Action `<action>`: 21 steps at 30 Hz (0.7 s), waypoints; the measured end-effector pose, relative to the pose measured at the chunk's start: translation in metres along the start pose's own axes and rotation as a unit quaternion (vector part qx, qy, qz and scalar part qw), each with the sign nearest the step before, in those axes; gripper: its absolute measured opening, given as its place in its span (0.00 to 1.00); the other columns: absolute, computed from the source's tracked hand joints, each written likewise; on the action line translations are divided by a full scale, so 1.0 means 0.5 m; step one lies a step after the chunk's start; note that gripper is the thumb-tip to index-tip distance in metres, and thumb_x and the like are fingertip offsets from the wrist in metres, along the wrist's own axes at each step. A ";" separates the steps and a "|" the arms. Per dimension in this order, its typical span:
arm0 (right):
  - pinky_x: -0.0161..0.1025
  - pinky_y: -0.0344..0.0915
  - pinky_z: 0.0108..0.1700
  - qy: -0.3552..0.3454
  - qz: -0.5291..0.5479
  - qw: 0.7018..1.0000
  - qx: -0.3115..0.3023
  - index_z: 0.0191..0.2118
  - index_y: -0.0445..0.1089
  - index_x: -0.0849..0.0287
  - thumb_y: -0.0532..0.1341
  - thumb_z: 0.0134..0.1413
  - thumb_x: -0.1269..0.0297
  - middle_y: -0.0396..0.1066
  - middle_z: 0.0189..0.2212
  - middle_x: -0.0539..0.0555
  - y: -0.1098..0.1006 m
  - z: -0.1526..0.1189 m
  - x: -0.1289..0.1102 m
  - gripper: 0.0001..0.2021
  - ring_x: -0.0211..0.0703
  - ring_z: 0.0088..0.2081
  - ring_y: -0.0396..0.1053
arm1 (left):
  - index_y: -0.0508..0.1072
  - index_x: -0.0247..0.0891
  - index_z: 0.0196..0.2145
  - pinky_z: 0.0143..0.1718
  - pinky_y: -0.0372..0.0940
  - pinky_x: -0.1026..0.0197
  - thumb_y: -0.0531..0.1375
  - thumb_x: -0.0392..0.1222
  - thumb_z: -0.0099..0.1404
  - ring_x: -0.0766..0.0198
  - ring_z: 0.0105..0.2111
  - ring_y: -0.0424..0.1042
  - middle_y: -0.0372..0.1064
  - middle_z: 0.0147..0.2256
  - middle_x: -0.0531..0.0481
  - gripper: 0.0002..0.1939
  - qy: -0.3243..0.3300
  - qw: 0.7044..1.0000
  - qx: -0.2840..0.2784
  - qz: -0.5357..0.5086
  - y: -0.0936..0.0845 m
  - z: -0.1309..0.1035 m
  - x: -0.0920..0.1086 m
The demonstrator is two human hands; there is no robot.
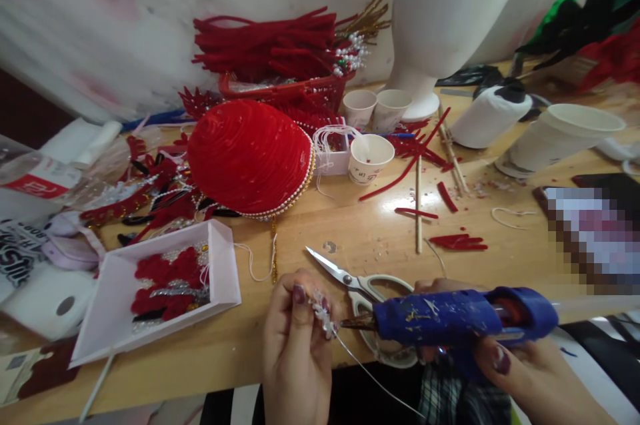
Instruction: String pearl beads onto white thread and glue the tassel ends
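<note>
My left hand (pixel 299 345) pinches a small cluster of clear beads (pixel 324 318) between thumb and fingers, with a thin wire or thread trailing down to the right. In my right hand (pixel 520 368) is a blue hot glue gun (pixel 440 318), its handle wrapped by my fingers. The gun's nozzle points left, close beside the beads; whether it touches them I cannot tell. A glue stick (pixel 590 309) juts out of its back end. White-handled scissors (pixel 345 276) lie on the table behind the nozzle, their blades pointing up and left, partly hidden by the gun.
A red dome-shaped piece (pixel 250 158) with beaded trim stands mid-table. Left of me is a white box (pixel 225 265) holding red flowers. Paper cups (pixel 371 162), thread spool (pixel 493 117), red stem pieces (pixel 457 242) and a phone (pixel 595 232) are farther back and right. A red basket (pixel 320 93) stands behind.
</note>
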State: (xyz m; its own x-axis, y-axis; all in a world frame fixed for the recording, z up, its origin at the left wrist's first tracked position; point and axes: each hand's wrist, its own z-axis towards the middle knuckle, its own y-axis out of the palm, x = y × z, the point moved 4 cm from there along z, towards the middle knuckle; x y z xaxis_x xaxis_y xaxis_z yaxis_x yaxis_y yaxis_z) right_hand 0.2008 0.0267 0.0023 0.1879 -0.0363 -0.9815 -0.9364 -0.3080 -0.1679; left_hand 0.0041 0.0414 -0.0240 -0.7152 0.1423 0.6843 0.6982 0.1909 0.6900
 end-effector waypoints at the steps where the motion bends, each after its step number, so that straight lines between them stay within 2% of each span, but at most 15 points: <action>1: 0.47 0.78 0.39 0.000 -0.002 1.000 0.000 0.35 0.78 0.54 0.53 0.62 0.37 0.75 0.28 0.56 0.000 -0.001 0.000 0.27 0.53 0.35 0.78 | 0.76 0.39 0.29 0.29 0.67 0.69 0.66 0.42 0.66 0.70 0.26 0.66 0.63 0.27 0.56 0.08 -0.001 1.000 0.002 0.001 0.000 0.000 -0.001; 8: 0.43 0.78 0.34 -0.023 -0.010 0.999 0.031 0.34 0.78 0.52 0.54 0.61 0.35 0.76 0.27 0.56 0.004 0.006 -0.010 0.27 0.51 0.33 0.77 | 0.77 0.39 0.29 0.27 0.66 0.71 0.68 0.43 0.64 0.70 0.26 0.67 0.65 0.26 0.55 0.08 -0.016 1.000 -0.001 0.002 0.010 -0.003 -0.010; 13: 0.49 0.78 0.40 0.023 -0.030 0.995 0.092 0.36 0.79 0.53 0.56 0.57 0.32 0.76 0.26 0.57 -0.012 -0.009 0.005 0.28 0.55 0.35 0.78 | 0.78 0.39 0.29 0.26 0.65 0.72 0.70 0.43 0.62 0.72 0.23 0.64 0.65 0.25 0.55 0.08 -0.018 1.000 0.009 0.002 0.010 -0.003 -0.012; 15: 0.49 0.78 0.39 0.050 -0.018 0.993 0.110 0.35 0.79 0.53 0.58 0.54 0.31 0.77 0.27 0.56 -0.016 -0.016 0.012 0.29 0.54 0.33 0.77 | 0.78 0.39 0.29 0.28 0.66 0.70 0.70 0.43 0.62 0.71 0.24 0.65 0.65 0.25 0.55 0.08 -0.007 1.000 0.017 0.005 0.012 -0.002 -0.010; 18: 0.48 0.78 0.38 0.051 0.000 0.994 0.099 0.33 0.79 0.52 0.58 0.54 0.31 0.77 0.27 0.55 -0.017 -0.021 0.018 0.28 0.53 0.32 0.77 | 0.77 0.39 0.28 0.29 0.67 0.69 0.70 0.43 0.62 0.70 0.25 0.67 0.65 0.26 0.55 0.08 0.001 1.000 0.021 0.008 0.017 -0.002 -0.011; 21: 0.50 0.79 0.41 0.042 0.001 0.993 0.107 0.34 0.79 0.52 0.59 0.54 0.33 0.78 0.27 0.56 -0.023 -0.023 0.025 0.26 0.56 0.35 0.78 | 0.76 0.38 0.27 0.27 0.65 0.70 0.71 0.43 0.61 0.70 0.24 0.65 0.65 0.25 0.55 0.10 -0.010 1.000 0.011 0.004 0.021 -0.003 -0.019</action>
State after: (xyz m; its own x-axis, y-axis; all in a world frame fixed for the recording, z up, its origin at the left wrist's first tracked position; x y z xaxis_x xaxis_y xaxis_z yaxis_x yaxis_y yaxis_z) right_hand 0.2173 0.0187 -0.0069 0.2011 -0.1185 -0.9724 -0.9768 -0.0991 -0.1899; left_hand 0.0181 0.0408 -0.0231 -0.7104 0.1625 0.6848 0.7030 0.2104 0.6794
